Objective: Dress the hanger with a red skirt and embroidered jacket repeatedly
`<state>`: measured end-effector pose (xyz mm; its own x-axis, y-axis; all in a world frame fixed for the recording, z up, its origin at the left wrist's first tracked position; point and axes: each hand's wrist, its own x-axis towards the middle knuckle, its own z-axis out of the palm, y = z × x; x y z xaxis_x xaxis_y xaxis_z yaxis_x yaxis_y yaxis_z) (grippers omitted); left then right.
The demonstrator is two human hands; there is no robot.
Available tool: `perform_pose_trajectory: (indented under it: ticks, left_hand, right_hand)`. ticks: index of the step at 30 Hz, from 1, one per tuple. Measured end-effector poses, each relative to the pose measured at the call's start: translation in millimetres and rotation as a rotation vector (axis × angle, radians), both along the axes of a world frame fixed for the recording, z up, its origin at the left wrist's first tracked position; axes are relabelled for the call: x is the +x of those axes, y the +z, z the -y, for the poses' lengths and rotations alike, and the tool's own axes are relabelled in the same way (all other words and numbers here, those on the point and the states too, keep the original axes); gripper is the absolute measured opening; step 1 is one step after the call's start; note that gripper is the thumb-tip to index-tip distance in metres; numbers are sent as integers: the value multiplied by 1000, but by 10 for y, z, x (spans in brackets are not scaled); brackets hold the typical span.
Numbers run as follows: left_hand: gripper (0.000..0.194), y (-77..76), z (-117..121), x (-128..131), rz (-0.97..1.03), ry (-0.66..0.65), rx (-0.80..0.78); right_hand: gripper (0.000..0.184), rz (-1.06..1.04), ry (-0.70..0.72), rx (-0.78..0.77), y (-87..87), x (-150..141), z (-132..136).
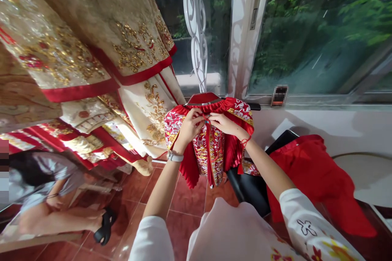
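Observation:
A red garment (pixel 211 159) with silver and gold embroidery and pleated panels hangs upright in front of me, close to the window. My left hand (pixel 193 124) is pinched at the top centre of its front, just under the gathered neckline. From the other side, my right hand (pixel 223 123) meets it there, its fingertips closed on the same spot. Between the fingertips show thin red ties and a small blue bit, too small to make out. A thin red string (pixel 246 140) lies against my right forearm.
Cream costumes with gold sequins and red trim (pixel 141 73) hang at the left. A seated person's leg (pixel 58 220) is at the lower left. Red cloth (pixel 309 171) drapes over a black chair (pixel 249 187) at the right. A white scrollwork post (pixel 196 28) stands before the window.

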<state>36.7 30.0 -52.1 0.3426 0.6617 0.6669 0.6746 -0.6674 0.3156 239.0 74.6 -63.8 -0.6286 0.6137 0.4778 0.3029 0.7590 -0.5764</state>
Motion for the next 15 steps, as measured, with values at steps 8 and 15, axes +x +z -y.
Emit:
perform_pose_trajectory:
  ticks: [8, 15]
  left_hand:
    - [21, -13, 44, 17, -171, 131, 121]
    - [29, -94, 47, -339, -305, 332, 80]
  right_hand:
    - [26, -124, -164, 187, -30, 12, 183]
    - [30, -148, -371, 252, -38, 241, 77]
